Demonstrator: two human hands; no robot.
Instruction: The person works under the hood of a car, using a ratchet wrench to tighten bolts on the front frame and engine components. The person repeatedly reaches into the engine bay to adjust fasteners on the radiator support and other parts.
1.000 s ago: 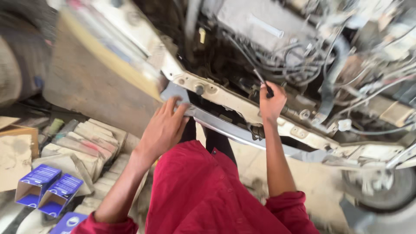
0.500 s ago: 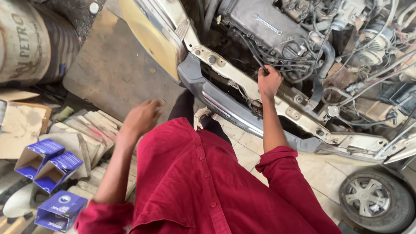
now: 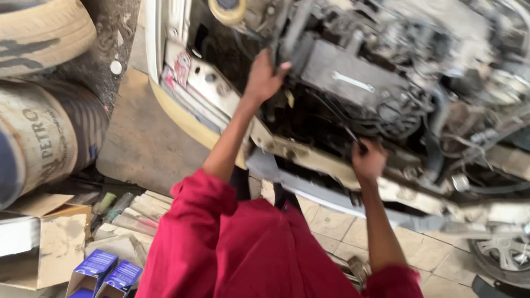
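At the upper middle of the frame, the left hand (image 3: 264, 77) reaches into the open engine bay (image 3: 386, 94), its fingers curled round a dark upright part (image 3: 279, 41) whose shape is smeared by motion blur; what kind of part it is cannot be made out. At right of centre the right hand (image 3: 368, 161) is closed in a fist round a thin dark tool handle (image 3: 353, 138), pressed against the pale metal front crossmember (image 3: 309, 157); the working end of the tool is lost among black hoses and wiring. A bright flat spanner (image 3: 353, 81) lies on the grey, grimy engine cover, well apart from both hands. The red sleeves and shirt (image 3: 248, 254) fill the bottom middle and hide the person's legs and much of the tiled floor. At upper left a worn tyre (image 3: 41, 33) and a ribbed drum (image 3: 49, 138) are cut off by the frame edge. At lower left sit a torn cardboard box (image 3: 55, 243) and blue cartons (image 3: 107, 273), partly cropped. A wheel (image 3: 505, 254) shows at lower right, half out of view.
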